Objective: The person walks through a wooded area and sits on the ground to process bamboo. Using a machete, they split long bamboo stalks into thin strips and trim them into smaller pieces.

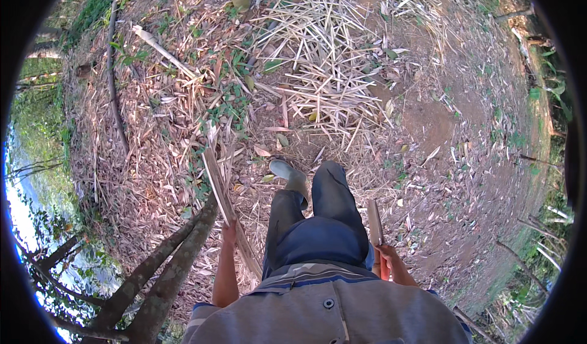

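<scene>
Evidently, in the head view, your left hand (228, 231) has its grip wrapped around a long wooden strip (218, 184), slanting upward; your right hand (386, 252) is clamped on a flat brownish piece (374, 220). Pale sticks (330, 69) lie piled ahead on leaf-strewn ground (428, 124).

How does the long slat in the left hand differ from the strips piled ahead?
The long slat is broad; the strips are much thinner. The long slat is gripped by the left hand; the strips lie loose and crisscrossed on the ground. Both are pale tan and elongated.
</scene>
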Motion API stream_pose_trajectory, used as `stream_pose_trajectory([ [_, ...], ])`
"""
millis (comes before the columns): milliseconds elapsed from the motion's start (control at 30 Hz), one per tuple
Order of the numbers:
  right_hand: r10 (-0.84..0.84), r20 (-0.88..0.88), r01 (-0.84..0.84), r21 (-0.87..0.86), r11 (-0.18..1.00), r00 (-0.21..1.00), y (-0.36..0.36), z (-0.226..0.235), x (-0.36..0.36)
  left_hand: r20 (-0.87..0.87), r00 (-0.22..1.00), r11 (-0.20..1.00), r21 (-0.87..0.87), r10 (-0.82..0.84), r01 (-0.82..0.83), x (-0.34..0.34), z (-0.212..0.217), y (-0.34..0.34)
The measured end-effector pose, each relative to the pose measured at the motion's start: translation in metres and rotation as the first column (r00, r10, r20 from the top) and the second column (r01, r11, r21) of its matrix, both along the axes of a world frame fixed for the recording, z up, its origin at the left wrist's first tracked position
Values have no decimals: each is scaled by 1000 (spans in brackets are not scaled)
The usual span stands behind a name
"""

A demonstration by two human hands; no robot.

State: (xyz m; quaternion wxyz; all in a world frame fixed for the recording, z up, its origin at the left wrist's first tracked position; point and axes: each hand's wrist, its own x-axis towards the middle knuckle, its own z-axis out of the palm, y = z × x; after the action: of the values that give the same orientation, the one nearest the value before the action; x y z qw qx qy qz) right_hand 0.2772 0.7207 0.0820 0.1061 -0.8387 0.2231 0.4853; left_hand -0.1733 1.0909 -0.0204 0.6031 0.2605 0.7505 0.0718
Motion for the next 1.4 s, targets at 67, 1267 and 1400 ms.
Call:
stream_pose_trajectory([
  [67,8,-79,-7,14,1000,997,17,-5,-8,-19,998,994,94,64,-61,13,25,18],
  [1267,793,93,-794,171,583,602,527,-103,113,33,950,937,155,311,-312,19,-38,188],
  [1400,668,40,-654,257,712,743,538,-118,113,-24,969,954,185,245,-237,32,-26,231],
])
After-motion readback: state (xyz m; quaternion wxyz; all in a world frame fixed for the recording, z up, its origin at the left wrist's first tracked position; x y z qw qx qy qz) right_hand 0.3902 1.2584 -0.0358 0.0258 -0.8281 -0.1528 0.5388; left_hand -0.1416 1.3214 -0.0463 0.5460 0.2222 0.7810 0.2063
